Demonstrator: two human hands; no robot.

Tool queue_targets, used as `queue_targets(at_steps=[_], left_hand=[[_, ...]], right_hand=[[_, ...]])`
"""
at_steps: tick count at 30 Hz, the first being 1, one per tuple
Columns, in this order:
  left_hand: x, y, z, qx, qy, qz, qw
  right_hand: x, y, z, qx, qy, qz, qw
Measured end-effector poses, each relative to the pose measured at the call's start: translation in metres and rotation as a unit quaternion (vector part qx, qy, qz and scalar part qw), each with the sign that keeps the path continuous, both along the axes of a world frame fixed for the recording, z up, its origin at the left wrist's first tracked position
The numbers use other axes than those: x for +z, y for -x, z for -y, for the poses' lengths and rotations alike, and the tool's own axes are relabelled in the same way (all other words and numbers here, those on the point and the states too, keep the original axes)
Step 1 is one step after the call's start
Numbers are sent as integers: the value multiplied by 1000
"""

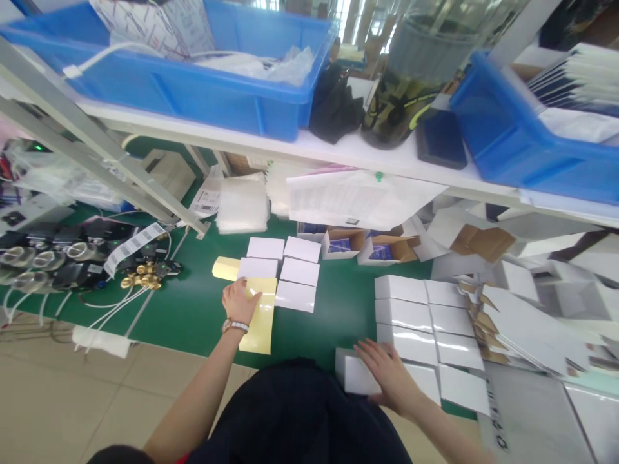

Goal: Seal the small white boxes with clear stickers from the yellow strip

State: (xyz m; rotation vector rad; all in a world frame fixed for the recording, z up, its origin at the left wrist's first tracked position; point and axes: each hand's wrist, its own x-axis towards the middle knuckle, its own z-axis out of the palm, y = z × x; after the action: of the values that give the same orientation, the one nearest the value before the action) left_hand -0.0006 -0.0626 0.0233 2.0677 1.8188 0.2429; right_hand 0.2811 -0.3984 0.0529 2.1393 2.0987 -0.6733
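Resting with the left hand (240,301), partly open, on the yellow sheet (258,321), spread on the green tabletop (344,299) just beside the left group of white boxes (296,272). Touching with the right hand (393,379), with fingers stretched, the single white box (356,376) at the tabletop's near edge. Cannot tell, for both hands, whether gripping firmly.

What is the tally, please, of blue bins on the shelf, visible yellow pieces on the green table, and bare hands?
Blue bins: 2
Yellow pieces: 2
Bare hands: 2
Total: 6
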Motion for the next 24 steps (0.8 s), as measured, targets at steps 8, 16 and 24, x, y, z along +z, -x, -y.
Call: queue_targets(at_steps=[8, 16, 24], left_hand=[[13, -1, -5, 47, 12, 48, 998], [35, 6, -6, 43, 79, 186, 978], [96, -8, 47, -63, 275, 408, 868]], right_hand=[[-22, 32, 0, -71, -14, 45, 996], [2, 52, -88, -147, -119, -25, 982], [78, 81, -164, -203, -318, -284, 881]])
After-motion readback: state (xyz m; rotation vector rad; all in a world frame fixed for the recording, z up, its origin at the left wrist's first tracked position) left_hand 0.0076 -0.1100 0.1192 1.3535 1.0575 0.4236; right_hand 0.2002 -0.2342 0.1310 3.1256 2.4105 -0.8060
